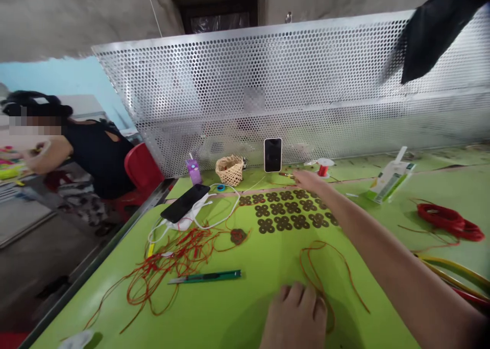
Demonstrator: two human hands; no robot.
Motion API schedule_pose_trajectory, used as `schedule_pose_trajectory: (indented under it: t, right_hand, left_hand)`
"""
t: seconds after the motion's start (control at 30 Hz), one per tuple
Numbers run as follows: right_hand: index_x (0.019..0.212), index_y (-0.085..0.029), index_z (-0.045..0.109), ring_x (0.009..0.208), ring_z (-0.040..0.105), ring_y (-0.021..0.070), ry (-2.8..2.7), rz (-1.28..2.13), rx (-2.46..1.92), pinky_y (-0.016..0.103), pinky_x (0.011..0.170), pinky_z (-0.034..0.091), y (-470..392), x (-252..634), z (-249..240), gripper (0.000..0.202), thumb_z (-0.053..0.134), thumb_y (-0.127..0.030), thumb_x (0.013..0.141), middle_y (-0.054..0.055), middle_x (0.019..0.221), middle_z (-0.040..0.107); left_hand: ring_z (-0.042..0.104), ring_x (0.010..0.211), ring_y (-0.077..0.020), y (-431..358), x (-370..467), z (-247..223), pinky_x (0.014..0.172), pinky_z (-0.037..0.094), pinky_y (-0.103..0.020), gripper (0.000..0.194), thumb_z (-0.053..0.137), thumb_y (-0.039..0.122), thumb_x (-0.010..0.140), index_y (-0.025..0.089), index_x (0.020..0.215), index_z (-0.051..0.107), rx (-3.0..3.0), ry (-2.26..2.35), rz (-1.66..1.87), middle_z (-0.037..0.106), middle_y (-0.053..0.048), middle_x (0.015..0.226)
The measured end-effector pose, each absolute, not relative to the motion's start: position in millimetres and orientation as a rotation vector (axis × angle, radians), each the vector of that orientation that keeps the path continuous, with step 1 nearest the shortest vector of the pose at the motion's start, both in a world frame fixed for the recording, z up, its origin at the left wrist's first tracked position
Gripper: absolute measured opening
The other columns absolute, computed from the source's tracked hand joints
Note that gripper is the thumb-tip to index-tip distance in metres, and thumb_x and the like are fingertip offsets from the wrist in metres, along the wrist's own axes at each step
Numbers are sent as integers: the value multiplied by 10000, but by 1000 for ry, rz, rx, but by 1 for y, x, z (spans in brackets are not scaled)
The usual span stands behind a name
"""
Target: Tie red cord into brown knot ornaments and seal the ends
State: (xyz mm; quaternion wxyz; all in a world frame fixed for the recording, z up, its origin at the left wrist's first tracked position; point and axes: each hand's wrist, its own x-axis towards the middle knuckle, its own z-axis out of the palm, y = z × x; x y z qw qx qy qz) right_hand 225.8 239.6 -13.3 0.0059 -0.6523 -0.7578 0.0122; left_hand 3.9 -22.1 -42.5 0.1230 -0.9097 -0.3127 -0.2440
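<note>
My left hand rests low on the green table with its fingers curled. A thin red cord loops out in front of it and runs in at the fingers; what lies inside the grip is hidden. Reaching far across the table, my right hand is at a small tool with a yellowish part; its fingers are too small and blurred to make out. Just in front of that hand lie rows of dark round coins grouped in flower-like clusters. A cluster bound with red cord sits to their left.
Tangled red cords and a green cutter knife lie at left. Behind are a dark phone, wicker basket, upright phone and red thread spool. A carton and red cord bundle lie right. Another person sits left.
</note>
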Motion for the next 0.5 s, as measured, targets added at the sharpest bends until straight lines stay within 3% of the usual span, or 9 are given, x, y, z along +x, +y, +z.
schedule_pose_trajectory:
  t: [0.2,0.37,0.5]
  right_hand:
    - [1120,-146,540,879,594,176,-2201,85,-2015,366,744,515,239,235,-6,287,536,-316,889,68,1071,578]
    - [1074,-100,489,749,586,191,-1855,30,-1911,330,647,479,247,251,48,267,442,-306,910,118,909,600]
    - [973,-173,471,731,580,208,-1761,56,-1722,322,632,455,247,264,86,157,495,-271,851,100,856,614]
  left_hand:
    - [567,653,-142,-23,3,-35,529,409,-278,107,601,277,795,170,804,589,-2749,-943,-589,638,37,749]
    - [592,768,-172,-24,1,-25,588,446,-301,133,502,244,859,161,931,578,-2861,-967,-331,650,2,882]
    - [583,837,-194,-26,-1,-18,654,467,-320,189,508,238,851,156,1014,557,-2934,-979,-215,637,-25,965]
